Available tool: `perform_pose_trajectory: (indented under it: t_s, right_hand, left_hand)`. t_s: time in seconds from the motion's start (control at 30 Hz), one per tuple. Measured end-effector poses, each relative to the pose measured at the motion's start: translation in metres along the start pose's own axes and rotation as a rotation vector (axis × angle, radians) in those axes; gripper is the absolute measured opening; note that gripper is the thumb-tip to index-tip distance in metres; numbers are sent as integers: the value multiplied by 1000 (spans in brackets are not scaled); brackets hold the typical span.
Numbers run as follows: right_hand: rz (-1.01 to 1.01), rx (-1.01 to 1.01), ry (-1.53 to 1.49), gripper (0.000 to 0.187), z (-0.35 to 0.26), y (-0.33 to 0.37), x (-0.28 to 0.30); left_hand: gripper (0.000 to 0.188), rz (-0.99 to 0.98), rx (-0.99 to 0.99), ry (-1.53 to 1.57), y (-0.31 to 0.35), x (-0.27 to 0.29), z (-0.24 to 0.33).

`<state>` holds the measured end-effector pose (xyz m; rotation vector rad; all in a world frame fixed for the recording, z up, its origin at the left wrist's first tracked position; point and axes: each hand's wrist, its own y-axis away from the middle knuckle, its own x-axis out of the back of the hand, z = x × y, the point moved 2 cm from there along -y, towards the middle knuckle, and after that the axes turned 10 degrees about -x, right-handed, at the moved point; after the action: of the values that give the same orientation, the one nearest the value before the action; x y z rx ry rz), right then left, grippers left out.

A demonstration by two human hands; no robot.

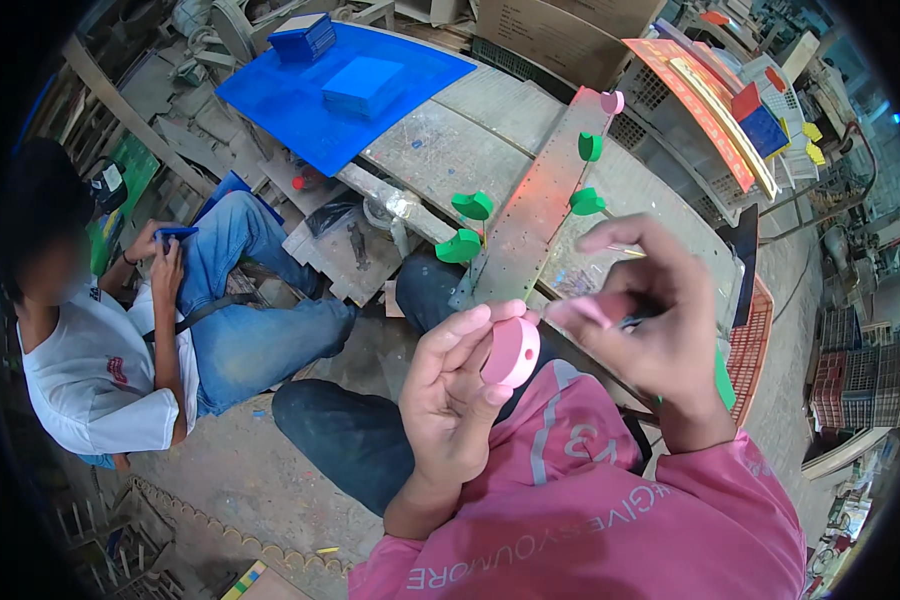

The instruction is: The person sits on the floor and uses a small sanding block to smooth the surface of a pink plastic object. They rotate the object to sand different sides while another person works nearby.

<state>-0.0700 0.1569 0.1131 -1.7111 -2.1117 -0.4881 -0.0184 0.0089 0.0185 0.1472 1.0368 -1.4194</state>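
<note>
My left hand (450, 390) pinches a pink rounded block (512, 353) by its edges, fingertips on top and thumb below. A small reddish round spot or hole shows on the block's flat side. Just to the right, my right hand (660, 320) is raised and smeared by motion, its fingers bent. A pinkish flat piece (604, 308) shows between its thumb and fingers; its kind is too blurred to tell. Beyond my hands lies a long board (540, 200) with small holes. Green curved pieces (472, 206) and a pink curved piece (613, 102) stand on pins along its edges.
The board rests on a wooden bench (450, 130). A blue sheet (260, 95) with stacked blue blocks (365, 86) lies at the far left. To the left sits another person (120, 340) holding a blue piece (176, 232). An orange crate (750, 345) stands at the right, with white baskets (670, 150) beyond.
</note>
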Motion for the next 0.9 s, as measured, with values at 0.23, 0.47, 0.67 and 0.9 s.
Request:
perform_pose_trajectory:
  t_s: [0.23,0.47,0.67,0.9]
  right_hand:
    - [-65,114,59,44,-2,7,-10]
    - [-57,162,76,42,-3,8,-4]
    - [10,138,139,46,-4,7,-1]
    - [96,160,99,45,-2,4,-6]
  left_hand:
    - [49,5,-19,-43,-1,1,-3]
    - [49,14,-13,-65,0,1,-2]
    - [49,-5,-30,-78,1,1,-2]
    - [48,-3,-33,-89,2,1,-1]
